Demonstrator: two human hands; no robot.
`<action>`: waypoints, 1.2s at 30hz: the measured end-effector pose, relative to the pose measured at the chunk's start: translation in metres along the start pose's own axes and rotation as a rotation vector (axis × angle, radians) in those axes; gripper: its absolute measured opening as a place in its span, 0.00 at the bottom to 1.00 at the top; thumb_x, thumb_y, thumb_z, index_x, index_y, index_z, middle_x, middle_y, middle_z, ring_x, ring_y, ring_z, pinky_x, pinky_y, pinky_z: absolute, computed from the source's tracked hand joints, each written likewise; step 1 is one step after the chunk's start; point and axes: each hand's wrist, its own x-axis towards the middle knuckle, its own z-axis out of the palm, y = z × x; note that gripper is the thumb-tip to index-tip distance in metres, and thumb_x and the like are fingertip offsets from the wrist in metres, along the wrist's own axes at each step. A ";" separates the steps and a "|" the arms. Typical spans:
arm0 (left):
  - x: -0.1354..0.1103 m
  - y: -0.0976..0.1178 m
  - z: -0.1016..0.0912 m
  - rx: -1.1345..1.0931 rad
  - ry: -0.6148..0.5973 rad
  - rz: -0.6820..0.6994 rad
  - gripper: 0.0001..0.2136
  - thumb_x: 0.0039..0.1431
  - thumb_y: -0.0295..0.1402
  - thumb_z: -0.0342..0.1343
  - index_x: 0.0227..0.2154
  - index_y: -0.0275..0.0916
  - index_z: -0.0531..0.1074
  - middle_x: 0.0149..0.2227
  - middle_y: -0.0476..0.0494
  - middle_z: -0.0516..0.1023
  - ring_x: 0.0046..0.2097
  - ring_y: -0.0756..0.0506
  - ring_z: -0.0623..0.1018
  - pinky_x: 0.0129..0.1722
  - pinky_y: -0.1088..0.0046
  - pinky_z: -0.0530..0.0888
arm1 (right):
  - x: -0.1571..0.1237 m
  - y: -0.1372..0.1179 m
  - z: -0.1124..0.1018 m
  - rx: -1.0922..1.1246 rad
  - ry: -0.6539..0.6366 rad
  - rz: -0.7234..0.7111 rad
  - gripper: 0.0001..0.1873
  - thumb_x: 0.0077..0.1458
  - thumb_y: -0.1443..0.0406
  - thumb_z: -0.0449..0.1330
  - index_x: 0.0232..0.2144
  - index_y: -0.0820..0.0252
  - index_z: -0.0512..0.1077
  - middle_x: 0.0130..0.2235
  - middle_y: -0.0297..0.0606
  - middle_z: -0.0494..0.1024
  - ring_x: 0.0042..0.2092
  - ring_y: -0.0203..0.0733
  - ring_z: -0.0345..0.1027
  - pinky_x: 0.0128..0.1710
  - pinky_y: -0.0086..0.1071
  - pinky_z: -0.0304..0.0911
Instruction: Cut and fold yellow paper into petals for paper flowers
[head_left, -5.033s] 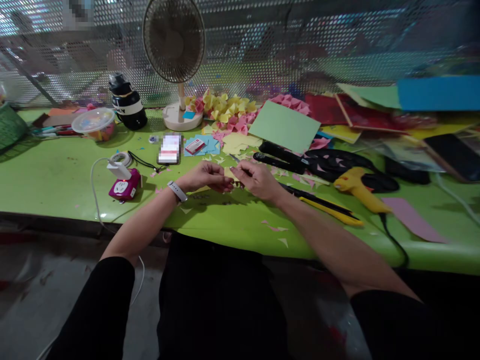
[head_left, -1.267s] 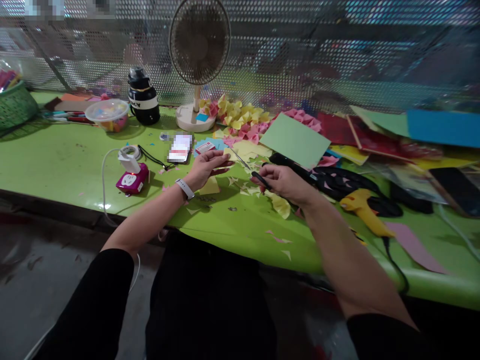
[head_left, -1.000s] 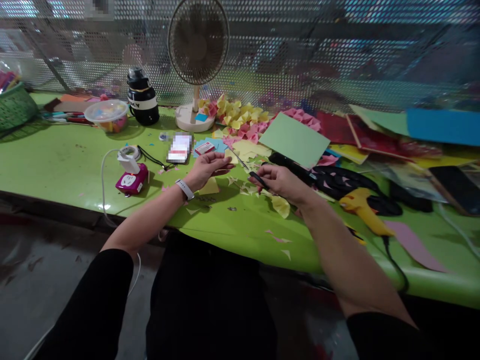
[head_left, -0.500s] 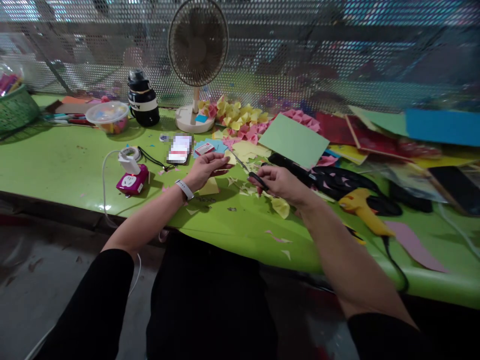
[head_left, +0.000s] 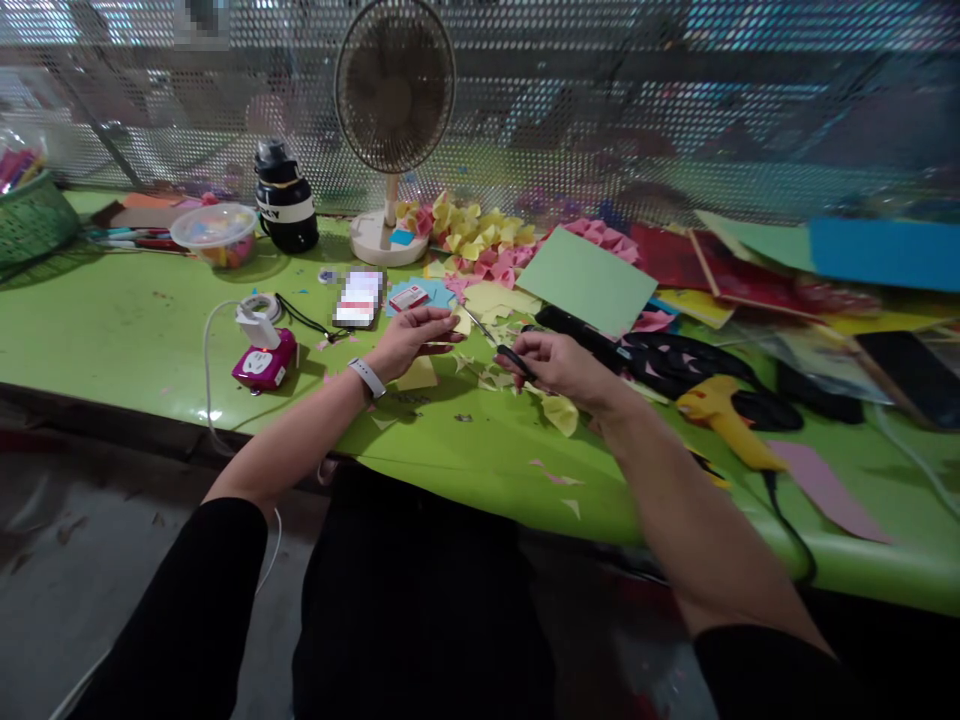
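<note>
My right hand [head_left: 551,362] is closed round the black handles of a pair of scissors [head_left: 514,361]. The blades point up and left, their tips beside the fingertips of my left hand [head_left: 412,342]. Between the thumb and forefinger of that hand is a small piece of yellow paper [head_left: 463,322], partly hidden by the fingers. Pale yellow paper scraps [head_left: 487,375] lie beneath and between both hands. A yellow paper square [head_left: 418,373] rests under my left hand, and a folded yellow paper piece [head_left: 560,413] sits below my right.
Folded yellow paper flowers [head_left: 480,230] are heaped beside a fan [head_left: 394,95]. A green sheet [head_left: 589,280] leans behind my right hand. A yellow glue gun [head_left: 724,420] lies at right. A phone [head_left: 360,298], purple power adapter [head_left: 266,360] and black bottle [head_left: 287,205] stand at left.
The scissor tips have shifted slightly down and right near my left fingertips. Both hands stay almost in place.
</note>
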 end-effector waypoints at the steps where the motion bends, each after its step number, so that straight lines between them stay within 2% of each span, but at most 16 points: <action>1: 0.000 0.001 0.000 0.008 -0.012 -0.005 0.10 0.55 0.34 0.68 0.37 0.36 0.76 0.36 0.45 0.82 0.38 0.50 0.83 0.44 0.71 0.77 | 0.000 -0.001 0.000 -0.007 0.000 0.001 0.31 0.36 0.41 0.73 0.25 0.58 0.68 0.20 0.35 0.74 0.18 0.29 0.55 0.17 0.27 0.43; 12: 0.000 0.006 -0.002 0.022 -0.036 -0.075 0.11 0.53 0.32 0.69 0.36 0.35 0.74 0.36 0.46 0.81 0.36 0.52 0.82 0.37 0.77 0.75 | 0.001 0.002 -0.003 0.009 -0.023 -0.048 0.30 0.37 0.41 0.72 0.23 0.58 0.68 0.19 0.33 0.72 0.19 0.30 0.56 0.18 0.27 0.45; 15: 0.002 0.007 -0.005 0.021 -0.038 -0.088 0.10 0.54 0.30 0.68 0.36 0.35 0.74 0.35 0.47 0.81 0.35 0.52 0.82 0.35 0.77 0.75 | 0.001 0.003 -0.004 0.023 0.007 -0.070 0.30 0.35 0.42 0.74 0.22 0.59 0.68 0.18 0.34 0.72 0.20 0.31 0.57 0.19 0.27 0.48; 18: 0.004 0.005 -0.008 -0.002 -0.041 -0.094 0.09 0.55 0.30 0.67 0.36 0.36 0.75 0.35 0.47 0.81 0.35 0.52 0.82 0.31 0.79 0.73 | 0.005 0.009 -0.008 0.011 0.070 -0.074 0.29 0.37 0.43 0.73 0.25 0.59 0.70 0.20 0.35 0.74 0.20 0.31 0.55 0.19 0.28 0.48; 21: 0.006 0.003 -0.008 -0.052 -0.035 -0.102 0.09 0.55 0.31 0.68 0.37 0.37 0.75 0.36 0.45 0.82 0.37 0.49 0.83 0.31 0.78 0.74 | 0.012 0.020 -0.012 -0.119 0.132 -0.057 0.26 0.40 0.45 0.72 0.27 0.58 0.71 0.25 0.38 0.78 0.21 0.34 0.60 0.19 0.30 0.52; 24: 0.007 0.003 -0.006 -0.132 -0.002 -0.143 0.10 0.55 0.36 0.67 0.37 0.38 0.75 0.35 0.43 0.83 0.40 0.46 0.84 0.36 0.74 0.77 | 0.021 0.031 -0.016 -0.367 0.225 -0.093 0.18 0.44 0.51 0.70 0.27 0.57 0.73 0.29 0.40 0.80 0.28 0.41 0.69 0.26 0.33 0.60; 27: 0.006 0.005 -0.003 -0.199 0.026 -0.198 0.12 0.57 0.41 0.64 0.35 0.37 0.74 0.36 0.40 0.83 0.41 0.44 0.84 0.40 0.70 0.78 | 0.027 0.035 -0.018 -0.553 0.281 -0.115 0.12 0.47 0.55 0.68 0.27 0.57 0.74 0.31 0.40 0.81 0.32 0.45 0.72 0.31 0.35 0.61; 29: 0.005 0.005 -0.001 -0.209 0.020 -0.205 0.10 0.57 0.38 0.64 0.35 0.36 0.74 0.37 0.39 0.84 0.42 0.44 0.84 0.44 0.69 0.78 | 0.028 0.035 -0.018 -0.611 0.299 -0.100 0.12 0.48 0.55 0.68 0.27 0.56 0.74 0.32 0.41 0.81 0.33 0.46 0.73 0.31 0.36 0.61; 32: 0.005 0.003 -0.001 -0.192 0.023 -0.157 0.08 0.53 0.28 0.66 0.35 0.36 0.74 0.36 0.41 0.83 0.40 0.46 0.83 0.47 0.69 0.78 | 0.029 0.033 -0.018 -0.656 0.320 -0.079 0.11 0.48 0.55 0.68 0.28 0.56 0.75 0.35 0.42 0.82 0.35 0.48 0.74 0.31 0.36 0.60; 36: 0.006 0.000 -0.003 -0.111 0.022 -0.113 0.11 0.49 0.23 0.67 0.36 0.37 0.75 0.35 0.48 0.82 0.35 0.52 0.80 0.43 0.73 0.77 | 0.030 0.032 -0.019 -0.715 0.332 -0.090 0.11 0.49 0.54 0.68 0.29 0.55 0.78 0.36 0.43 0.82 0.36 0.48 0.73 0.29 0.35 0.59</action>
